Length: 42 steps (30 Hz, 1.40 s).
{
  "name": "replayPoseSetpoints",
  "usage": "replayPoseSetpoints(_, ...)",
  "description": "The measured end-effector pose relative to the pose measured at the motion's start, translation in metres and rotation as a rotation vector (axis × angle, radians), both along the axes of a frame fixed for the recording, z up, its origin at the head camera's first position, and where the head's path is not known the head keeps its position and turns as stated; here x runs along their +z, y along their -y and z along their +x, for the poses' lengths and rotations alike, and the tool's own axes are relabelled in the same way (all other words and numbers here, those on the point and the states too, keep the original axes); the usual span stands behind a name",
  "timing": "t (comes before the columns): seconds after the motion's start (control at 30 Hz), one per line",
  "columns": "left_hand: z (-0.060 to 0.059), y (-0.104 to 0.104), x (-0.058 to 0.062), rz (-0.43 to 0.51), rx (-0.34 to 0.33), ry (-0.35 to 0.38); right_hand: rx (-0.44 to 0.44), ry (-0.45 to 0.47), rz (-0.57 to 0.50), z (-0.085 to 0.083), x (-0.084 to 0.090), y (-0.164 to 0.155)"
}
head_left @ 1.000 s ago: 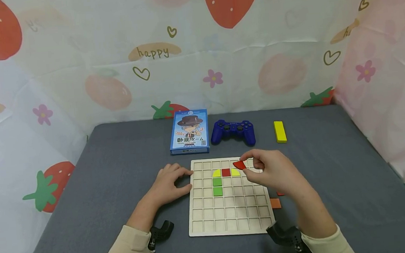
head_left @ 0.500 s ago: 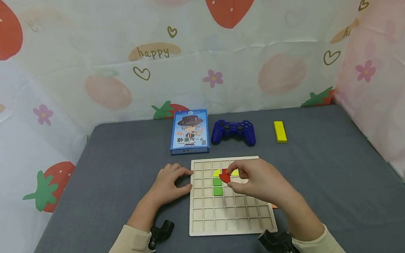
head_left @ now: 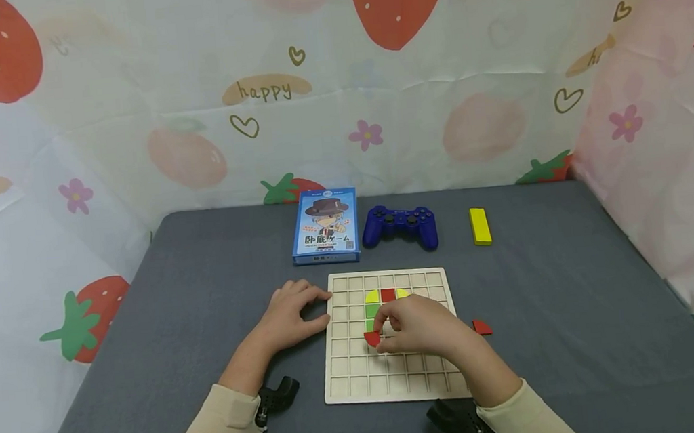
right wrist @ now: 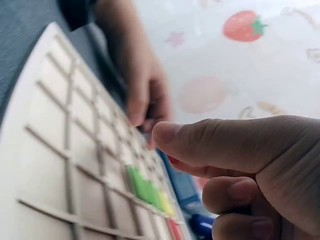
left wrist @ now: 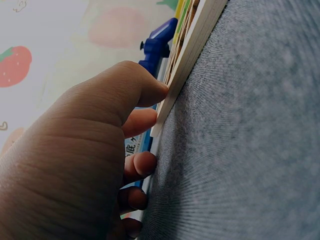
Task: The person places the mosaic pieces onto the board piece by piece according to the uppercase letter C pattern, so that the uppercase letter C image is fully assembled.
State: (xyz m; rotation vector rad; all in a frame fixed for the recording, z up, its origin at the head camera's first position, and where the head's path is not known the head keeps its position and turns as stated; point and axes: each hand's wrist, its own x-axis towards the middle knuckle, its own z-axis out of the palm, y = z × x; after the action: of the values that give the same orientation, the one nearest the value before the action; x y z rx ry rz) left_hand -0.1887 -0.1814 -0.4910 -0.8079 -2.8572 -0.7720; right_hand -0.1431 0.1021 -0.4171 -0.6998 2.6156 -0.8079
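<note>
Two hands work at a pale wooden grid board [head_left: 397,382] lying low in the centre of the head view on a grey tabletop [head_left: 207,302]. The right hand [head_left: 414,330] hovers over the middle of the board with its thumb and fingers curled together, pinching a small red quarter-round piece [head_left: 371,339] at its lower left, just below the green squares [head_left: 371,311] already seated in the grid. Above those greens sits a short row of a yellow piece [head_left: 372,297], a red square [head_left: 387,295] and another yellow piece [head_left: 403,293]. The left hand [head_left: 287,316] rests flat on the table at the board's left edge, its fingers relaxed and its fingertips [left wrist: 152,92] touching the wooden rim, holding nothing. Right of the board, apart from it, a second red piece [head_left: 481,327] lies on the cloth. Higher in the frame, along the table's far side, stand a blue card box [head_left: 324,226], a blue game controller [head_left: 399,225] just right of it, and a yellow block [head_left: 479,226] further right.
</note>
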Motion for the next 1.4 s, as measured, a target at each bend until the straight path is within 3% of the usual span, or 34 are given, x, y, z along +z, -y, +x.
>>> replayPoseSetpoints(0.23,-0.002,-0.003,0.0,0.004,-0.016,-0.007,0.013,0.011,0.04,-0.001,-0.016,0.004)
replayPoseSetpoints(0.6,-0.002,-0.004,0.001,0.001,-0.028,-0.003,-0.023,-0.006,0.116,0.002,-0.017,0.004)
replayPoseSetpoints(1.03,-0.002,0.0,-0.001,0.011,-0.017,-0.009,-0.048,-0.104,0.101,0.007,-0.022,0.01)
replayPoseSetpoints(1.2,-0.001,-0.001,-0.001,0.012,-0.007,-0.001,-0.107,-0.144,0.063,0.018,-0.026,0.002)
replayPoseSetpoints(1.4,-0.001,0.0,-0.001,0.0,0.009,0.021,-0.214,-0.131,-0.003,0.035,-0.028,-0.022)
